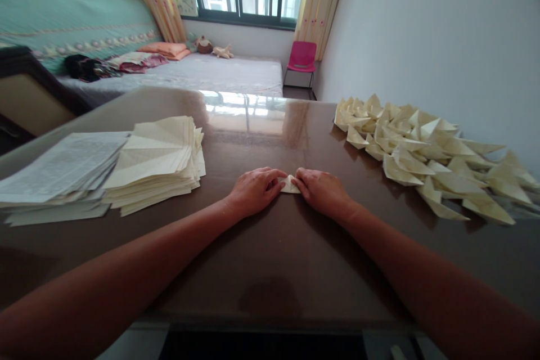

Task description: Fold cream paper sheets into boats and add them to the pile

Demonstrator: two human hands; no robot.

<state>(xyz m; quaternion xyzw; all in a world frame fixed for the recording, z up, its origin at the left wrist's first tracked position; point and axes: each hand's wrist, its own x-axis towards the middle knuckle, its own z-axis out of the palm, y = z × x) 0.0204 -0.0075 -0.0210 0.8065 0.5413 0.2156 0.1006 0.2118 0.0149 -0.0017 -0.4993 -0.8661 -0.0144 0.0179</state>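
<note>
A small piece of folded cream paper [290, 185] lies on the brown table between my hands. My left hand [258, 188] pinches its left side between thumb and fingers. On the other side, the curled fingers of my right hand [323, 191] grip the paper's right edge. Only the middle of the paper shows, with a raised point at the top; my fingers cover its ends. Both forearms reach in from the lower corners of the view.
A stack of creased cream sheets [156, 152] sits at the left, beside printed papers [63, 166]. Many folded paper boats [422, 146] are heaped at the right. Beyond the glossy table [261, 270] stand a bed [236, 73] and a pink chair [302, 57].
</note>
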